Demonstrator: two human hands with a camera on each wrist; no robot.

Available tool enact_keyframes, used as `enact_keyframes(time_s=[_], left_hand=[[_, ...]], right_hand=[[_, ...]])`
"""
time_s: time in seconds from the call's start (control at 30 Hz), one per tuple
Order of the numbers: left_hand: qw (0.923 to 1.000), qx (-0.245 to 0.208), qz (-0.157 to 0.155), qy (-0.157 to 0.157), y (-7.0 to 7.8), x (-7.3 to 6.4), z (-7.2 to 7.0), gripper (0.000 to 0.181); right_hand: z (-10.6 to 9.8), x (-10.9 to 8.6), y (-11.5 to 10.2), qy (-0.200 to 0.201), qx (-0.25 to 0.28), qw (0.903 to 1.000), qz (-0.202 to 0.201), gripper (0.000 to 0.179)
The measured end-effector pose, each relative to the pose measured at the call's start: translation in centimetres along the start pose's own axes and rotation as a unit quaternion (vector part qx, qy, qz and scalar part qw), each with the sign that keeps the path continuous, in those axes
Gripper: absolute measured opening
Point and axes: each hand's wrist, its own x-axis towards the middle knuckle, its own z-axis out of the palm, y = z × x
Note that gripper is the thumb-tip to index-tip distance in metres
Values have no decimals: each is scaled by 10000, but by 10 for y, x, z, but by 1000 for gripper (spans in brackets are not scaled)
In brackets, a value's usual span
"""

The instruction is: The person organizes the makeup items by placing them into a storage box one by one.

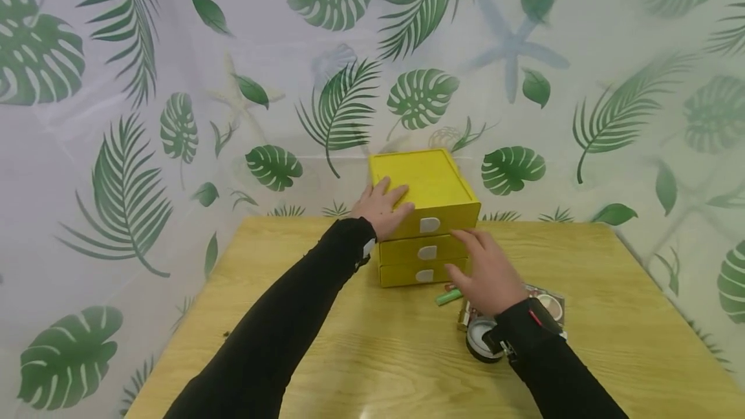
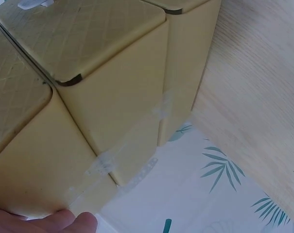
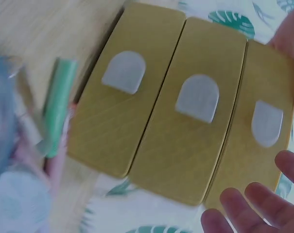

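Note:
A yellow box with three stacked drawers (image 1: pixel 421 176) stands near the back of the table, each drawer front bearing a pale rounded tab. My left hand (image 1: pixel 381 209) rests on the left part of its top, fingers spread. In the left wrist view, only some fingertips (image 2: pixel 83 224) show, at the box's side. My right hand (image 1: pixel 489 273) is at the front right of the box, fingers loosely bent and apart. The right wrist view has its fingers (image 3: pixel 234 204) beside the top drawer's front (image 3: pixel 261 160); whether they touch it I cannot tell. All three drawers look closed.
Below my right hand lie a green tube (image 1: pixel 448 297), a round dark-sided container (image 1: pixel 483 341) and a case with a pale round piece (image 1: pixel 550 306), partly hidden by the wrist. Behind the wooden table (image 1: pixel 349 367) hangs a leaf-patterned sheet (image 1: pixel 233 50).

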Motion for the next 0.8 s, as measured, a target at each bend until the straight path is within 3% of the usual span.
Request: enact_keyframes(time_s=[0.33,0.8], left_hand=[[9998,182,86,97,0,4,-4,54],[9999,161,3,63,-1,4,0,55]], right_hand=[[9,33,-16,-82,-87,9999,-97,61],[20,41,-26,-123,-60,9995,280,62]])
